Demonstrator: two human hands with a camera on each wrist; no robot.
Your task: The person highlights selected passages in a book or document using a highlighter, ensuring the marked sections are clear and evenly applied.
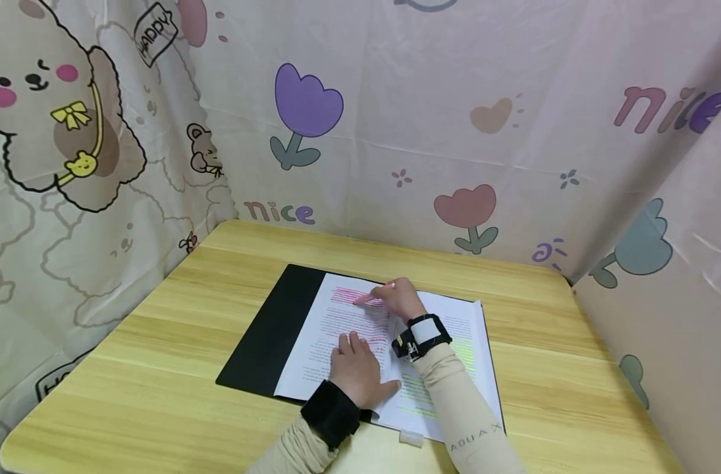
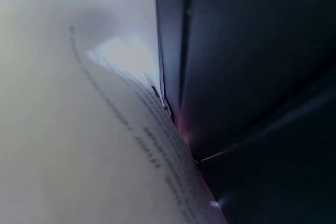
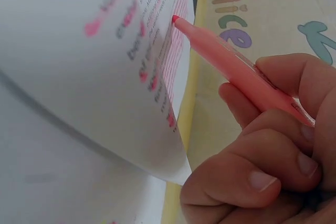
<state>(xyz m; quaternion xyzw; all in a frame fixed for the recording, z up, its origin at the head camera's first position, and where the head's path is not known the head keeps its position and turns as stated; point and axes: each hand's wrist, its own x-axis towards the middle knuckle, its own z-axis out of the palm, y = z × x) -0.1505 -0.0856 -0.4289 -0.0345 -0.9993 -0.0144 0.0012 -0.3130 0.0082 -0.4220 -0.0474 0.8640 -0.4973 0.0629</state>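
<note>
Hanging round the table (image 1: 550, 368), the curtain (image 1: 384, 118): it was pale cloth printed with flowers and cartoon animals, and probably served to screen off the workplace.
Table: its light wooden top bore the folder (image 1: 271, 329), which sat within easy reach.
Folder: black and spread wide, it lay flat at a slant, presumably so that its contents could be read all at once.
Left page (image 1: 319, 359): print filled it, and many lines were coloured pink, most densely at the far end.
Right page (image 1: 455, 322): the right forearm (image 1: 463, 408) crossed over it, and yellow-green bands covered some of its print.
Left hand (image 1: 360, 372): it rested flat on the near part of the left page, fingers straight and gripping nothing, which likely kept the paper from sliding or lifting.
Right hand (image 1: 401, 299): it pinched the pen (image 3: 231, 66) in a writing hold, other fingers curled beneath, seemingly for fine steering.
Pen: it slanted over the far part of the left page, pink all along, narrowing toward the front, with faint small print on its barrel.
Tip (image 3: 175, 19): deeper pink, it pointed at the coloured lines; whether it touched the paper could not be told.
</note>
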